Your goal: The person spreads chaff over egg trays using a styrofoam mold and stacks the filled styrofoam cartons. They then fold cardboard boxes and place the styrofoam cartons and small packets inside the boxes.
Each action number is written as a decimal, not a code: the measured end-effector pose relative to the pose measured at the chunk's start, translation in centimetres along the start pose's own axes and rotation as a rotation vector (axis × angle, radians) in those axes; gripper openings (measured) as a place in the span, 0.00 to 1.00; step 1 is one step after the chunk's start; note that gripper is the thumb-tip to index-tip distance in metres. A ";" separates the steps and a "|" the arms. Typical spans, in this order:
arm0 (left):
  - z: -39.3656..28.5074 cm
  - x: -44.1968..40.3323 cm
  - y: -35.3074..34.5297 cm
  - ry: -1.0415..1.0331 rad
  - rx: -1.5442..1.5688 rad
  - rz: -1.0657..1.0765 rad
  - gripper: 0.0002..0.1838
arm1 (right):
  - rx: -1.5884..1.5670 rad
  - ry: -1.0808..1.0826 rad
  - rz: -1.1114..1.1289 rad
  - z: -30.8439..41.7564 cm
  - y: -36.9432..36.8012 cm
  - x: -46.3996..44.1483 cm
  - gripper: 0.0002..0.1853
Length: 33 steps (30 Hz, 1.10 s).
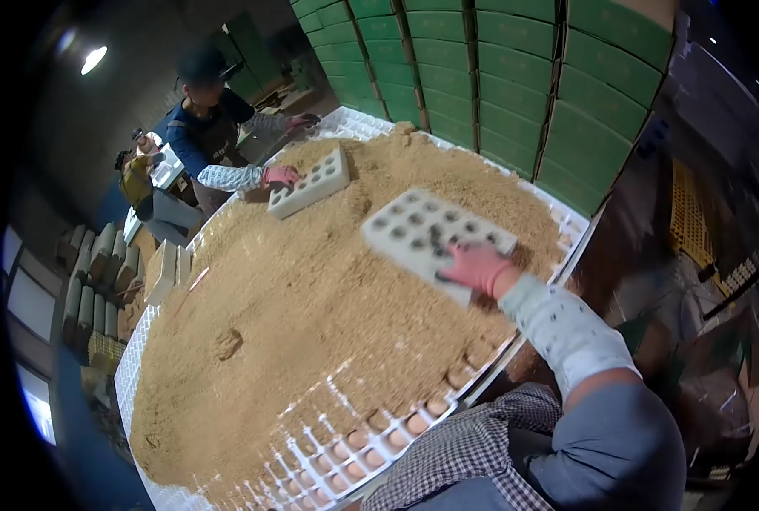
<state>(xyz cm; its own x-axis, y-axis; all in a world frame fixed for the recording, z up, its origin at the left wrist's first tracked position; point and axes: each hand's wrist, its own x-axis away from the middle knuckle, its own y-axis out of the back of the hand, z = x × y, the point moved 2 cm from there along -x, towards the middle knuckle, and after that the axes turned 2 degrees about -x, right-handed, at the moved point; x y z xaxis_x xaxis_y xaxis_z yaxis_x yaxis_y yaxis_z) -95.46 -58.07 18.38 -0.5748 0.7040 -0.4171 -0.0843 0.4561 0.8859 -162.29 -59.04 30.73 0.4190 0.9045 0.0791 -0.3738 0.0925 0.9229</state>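
Note:
My right hand (pixel 478 267), in a pink glove with dark fingertips, grips the near edge of a white foam egg tray (pixel 405 249) with rows of round holes. The tray is slightly blurred and lies over a broad layer of brown, sawdust-like material (pixel 311 281). At the near side, brown eggs (pixel 358 440) show in the cells of a white plastic grid (pixel 332 417), partly covered by the loose material. My left hand is out of view.
Across the table, a co-worker (pixel 213 140) has a gloved hand on another foam tray (pixel 309 186). Green cartons (pixel 515 77) are stacked along the far right edge. Pale blocks (pixel 168 268) stand at the left edge. Another person (pixel 154 192) is farther back.

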 end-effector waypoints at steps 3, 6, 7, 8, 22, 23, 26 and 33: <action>-7.1 6.0 2.7 -0.002 0.024 0.100 0.30 | 0.258 0.444 -0.042 -3.1 -1.4 4.9 0.34; -12.6 11.8 4.4 -0.052 -0.144 0.259 0.30 | 0.320 0.552 0.048 -13.7 -0.4 9.0 0.34; -12.6 13.3 2.6 -0.128 -0.236 0.262 0.30 | 0.316 0.537 0.007 -18.2 -0.4 9.3 0.34; -9.8 14.2 -1.8 -0.455 -0.460 0.261 0.31 | 0.316 0.453 0.074 -20.2 1.6 9.4 0.35; -25.2 20.3 3.4 -0.555 -0.395 0.078 0.25 | 0.352 0.253 0.063 -19.9 2.3 -37.9 0.34; -26.0 20.4 4.2 -0.482 -0.431 0.123 0.25 | 0.316 0.149 0.064 -18.2 2.6 -40.1 0.33; -24.0 19.9 1.4 0.153 -0.163 0.259 0.29 | 0.158 0.002 -0.156 -11.4 -0.3 -46.6 0.29; -18.4 20.9 -2.0 0.314 -0.335 0.463 0.31 | 0.187 0.615 0.160 7.2 -7.0 -47.6 0.25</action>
<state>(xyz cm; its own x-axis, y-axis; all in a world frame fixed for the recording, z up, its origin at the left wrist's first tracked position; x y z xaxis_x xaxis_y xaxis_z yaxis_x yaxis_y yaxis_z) -122.30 -54.30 11.66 -0.8189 0.5711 0.0568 0.0089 -0.0864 0.9962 -173.65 -105.72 23.26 -0.1996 0.9790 0.0425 -0.2191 -0.0869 0.9718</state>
